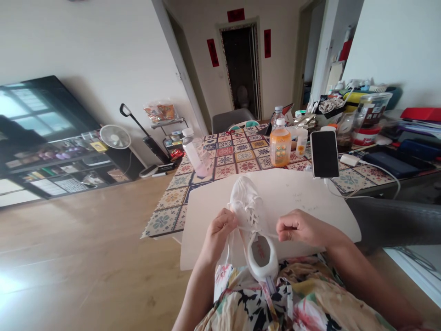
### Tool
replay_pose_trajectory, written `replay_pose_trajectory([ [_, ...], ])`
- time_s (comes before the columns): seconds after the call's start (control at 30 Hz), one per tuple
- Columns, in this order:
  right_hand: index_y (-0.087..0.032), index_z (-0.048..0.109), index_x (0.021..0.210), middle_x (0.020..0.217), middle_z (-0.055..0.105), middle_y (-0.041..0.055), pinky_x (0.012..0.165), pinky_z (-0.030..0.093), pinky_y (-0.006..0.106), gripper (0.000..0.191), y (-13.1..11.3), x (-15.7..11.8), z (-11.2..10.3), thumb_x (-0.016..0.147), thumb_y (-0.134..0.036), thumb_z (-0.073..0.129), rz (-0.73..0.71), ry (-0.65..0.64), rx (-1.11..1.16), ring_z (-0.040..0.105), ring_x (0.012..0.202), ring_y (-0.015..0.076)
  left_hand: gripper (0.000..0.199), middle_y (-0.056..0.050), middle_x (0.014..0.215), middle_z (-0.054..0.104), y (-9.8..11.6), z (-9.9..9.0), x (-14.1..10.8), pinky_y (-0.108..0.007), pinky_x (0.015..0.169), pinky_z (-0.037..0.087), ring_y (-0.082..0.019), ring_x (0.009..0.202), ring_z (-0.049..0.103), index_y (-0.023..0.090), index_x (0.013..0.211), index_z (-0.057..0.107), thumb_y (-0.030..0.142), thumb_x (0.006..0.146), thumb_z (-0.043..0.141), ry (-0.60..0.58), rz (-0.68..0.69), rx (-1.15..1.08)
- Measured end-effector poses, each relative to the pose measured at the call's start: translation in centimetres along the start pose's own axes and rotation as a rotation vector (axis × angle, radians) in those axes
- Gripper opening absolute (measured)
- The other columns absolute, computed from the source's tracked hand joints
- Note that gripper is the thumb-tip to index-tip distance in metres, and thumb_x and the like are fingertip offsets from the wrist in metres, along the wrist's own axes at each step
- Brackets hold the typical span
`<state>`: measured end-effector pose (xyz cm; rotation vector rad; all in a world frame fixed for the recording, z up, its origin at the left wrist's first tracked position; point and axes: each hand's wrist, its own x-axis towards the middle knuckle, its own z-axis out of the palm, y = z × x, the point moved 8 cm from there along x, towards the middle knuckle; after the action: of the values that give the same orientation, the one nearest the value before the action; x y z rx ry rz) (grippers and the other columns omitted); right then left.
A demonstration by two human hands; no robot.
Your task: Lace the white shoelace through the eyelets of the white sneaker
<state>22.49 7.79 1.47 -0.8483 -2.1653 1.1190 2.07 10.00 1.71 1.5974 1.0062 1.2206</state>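
A white sneaker [263, 274] lies in front of me with its toe pointing away and its heel near my lap. White laces [253, 215] criss-cross its upper. My left hand [220, 226], to the left of the shoe, is closed in a pinch on a shoelace, and a loose length hangs below it. On the other side, my right hand [296, 228] is closed on a shoelace too. A strand of lace is stretched between the two hands across the shoe's opening. Under the shoe is a large white sheet [203, 216] at the table's near edge.
A patterned tablecloth [165, 216] covers the table. On it stand a clear bottle [198, 154], an orange drink bottle [280, 147] and a phone on a stand [324, 154]. Cables, notebooks and containers crowd the right side. A floral garment [310, 294] covers my lap.
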Motion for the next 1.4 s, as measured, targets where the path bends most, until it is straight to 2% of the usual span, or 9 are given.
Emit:
replay_pose_trajectory([
  [0.2,-0.016,0.068,0.072,0.062,0.057,-0.0038,0.056,0.038,0.023,0.032,0.9,0.0,0.3,0.082,-0.045,0.077,-0.019,-0.121,0.435,0.05,0.056,0.0109,0.046,-0.006,0.082,0.056,1.0,-0.7,-0.7,-0.031,0.08,0.043,-0.022,0.084,0.054,0.018,0.058,0.061,0.053,0.088,0.064,-0.197,0.104,-0.125],
  [0.33,-0.019,0.07,0.071,0.09,0.068,0.0028,0.08,0.047,0.03,0.037,0.1,1.0,0.3,0.076,-0.054,0.079,-0.123,0.02,0.569,0.062,0.084,0.017,0.029,-0.009,0.104,0.067,1.6,0.4,-1.4,-0.04,0.1,0.042,-0.028,0.108,0.061,0.02,0.071,0.075,0.043,0.088,0.069,-0.334,0.19,-0.281],
  [0.4,-0.021,0.072,0.072,0.095,0.071,0.0044,0.086,0.048,0.035,0.035,-0.2,1.5,0.8,0.074,-0.055,0.081,-0.154,0.116,0.714,0.065,0.091,0.02,0.022,-0.009,0.101,0.071,1.6,1.5,-1.5,-0.041,0.099,0.044,-0.027,0.103,0.065,0.022,0.078,0.077,0.04,0.088,0.07,-0.339,0.212,-0.342],
  [0.5,-0.022,0.074,0.074,0.08,0.072,0.0021,0.081,0.051,0.036,0.033,-0.2,2.1,1.8,0.073,-0.054,0.082,-0.119,0.26,0.811,0.067,0.08,0.0195,0.016,-0.007,0.086,0.071,1.6,2.8,-1.4,-0.036,0.087,0.05,-0.022,0.086,0.066,0.024,0.083,0.079,0.036,0.089,0.07,-0.25,0.234,-0.326],
  [0.77,-0.02,0.077,0.08,0.08,0.069,0.0023,0.075,0.05,0.029,0.025,-1.6,2.4,1.7,0.081,-0.045,0.078,-0.115,0.493,0.493,0.063,0.078,0.017,0.016,-0.006,0.08,0.065,1.9,3.6,-1.4,-0.029,0.069,0.053,-0.018,0.076,0.064,0.024,0.074,0.082,0.038,0.082,0.078,-0.123,0.212,-0.184],
  [0.9,-0.02,0.069,0.079,0.073,0.068,0.0008,0.065,0.052,0.027,0.031,-1.4,2.4,1.9,0.081,-0.05,0.075,-0.087,0.53,0.397,0.064,0.068,0.0164,0.023,-0.003,0.066,0.068,0.8,3.2,-1.1,-0.026,0.061,0.053,-0.016,0.064,0.063,0.019,0.064,0.076,0.038,0.067,0.089,-0.013,0.062,-0.269],
  [1.0,-0.02,0.068,0.082,0.078,0.07,0.0018,0.067,0.053,0.027,0.023,-1.9,2.1,2.0,0.086,-0.043,0.071,-0.118,0.499,0.312,0.066,0.072,0.0167,0.036,-0.001,0.068,0.07,-0.1,3.5,-1.0,-0.025,0.059,0.054,-0.014,0.06,0.064,0.019,0.082,0.075,0.036,0.056,0.095,0.03,-0.08,-0.421],
  [1.23,-0.02,0.068,0.086,0.08,0.069,0.0025,0.07,0.05,0.027,0.013,-3.8,1.2,1.5,0.089,-0.032,0.067,-0.186,0.485,0.103,0.064,0.074,0.0166,0.027,-0.001,0.07,0.068,0.6,3.5,-1.6,-0.023,0.059,0.049,-0.013,0.063,0.061,0.016,0.073,0.072,0.036,0.067,0.088,0.086,-0.011,-0.296],
  [1.4,-0.02,0.064,0.084,0.073,0.067,0.0017,0.062,0.051,0.025,0.022,-2.9,1.2,1.8,0.094,-0.039,0.059,-0.163,0.576,0.22,0.064,0.065,0.0156,0.021,-0.002,0.071,0.068,1.6,3.8,-1.9,-0.028,0.069,0.048,-0.016,0.069,0.061,0.018,0.076,0.069,0.036,0.078,0.08,0.028,0.088,-0.165],
])
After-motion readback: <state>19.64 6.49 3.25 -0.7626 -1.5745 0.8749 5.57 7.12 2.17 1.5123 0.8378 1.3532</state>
